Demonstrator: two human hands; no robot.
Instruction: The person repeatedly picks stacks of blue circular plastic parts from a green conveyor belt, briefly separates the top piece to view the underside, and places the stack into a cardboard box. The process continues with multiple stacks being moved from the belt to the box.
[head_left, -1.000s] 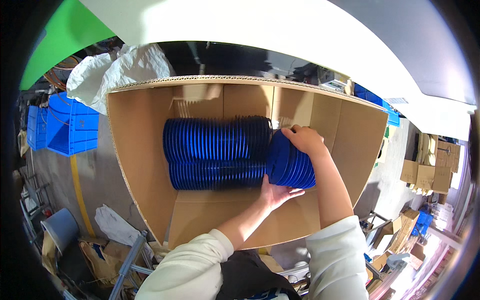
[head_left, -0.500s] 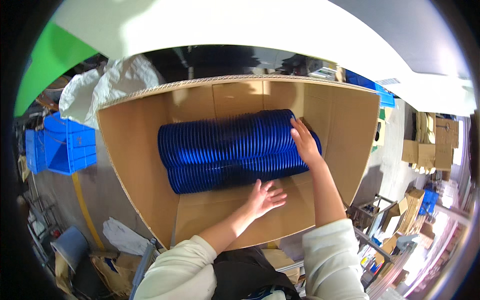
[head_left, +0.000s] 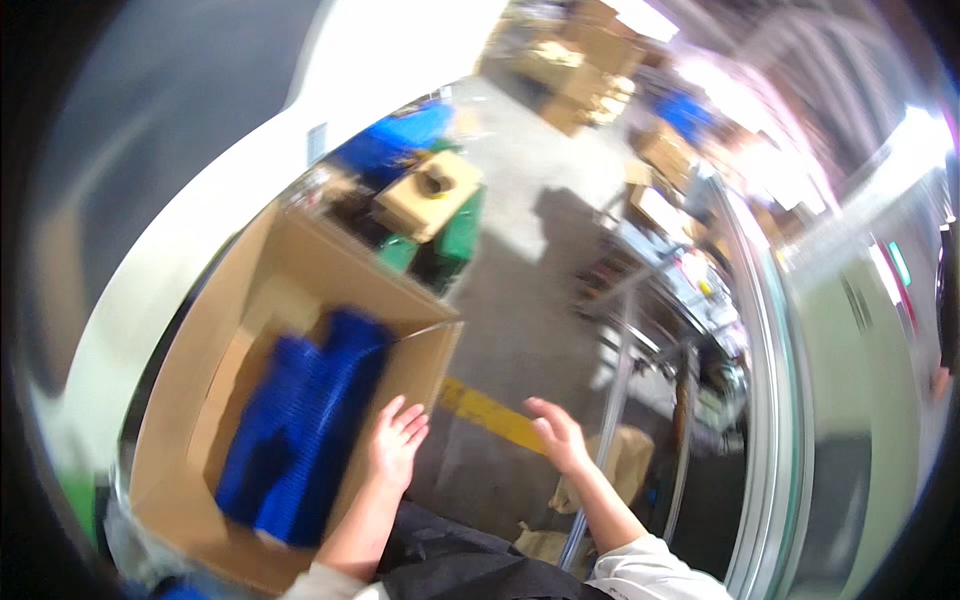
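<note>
Two rolls of blue ribbed, coiled hose-like material [head_left: 310, 415] lie side by side inside a large cardboard box [head_left: 185, 420] on the left. My left hand [head_left: 395, 450] is nearest to them, raised in front of the box's right wall with its fingers stretched out and nothing in them. Whether it touches the cardboard I cannot tell. Out over the floor on the right, my right hand [head_left: 562, 438] is apart from everything, empty and loosely open. Motion blur softens the whole view.
Beyond the box, a smaller carton [head_left: 430, 195] sits on green crates [head_left: 462, 228], with a blue bin [head_left: 410, 128] behind. A metal-framed cart [head_left: 640, 265] stands at the right, beside a tall metal post [head_left: 770, 400]. A yellow line [head_left: 490, 415] crosses the floor.
My view has swung right, so the box now sits at the left. My right hand has let go of the blue rolls and moved off to the right, out of the box.
</note>
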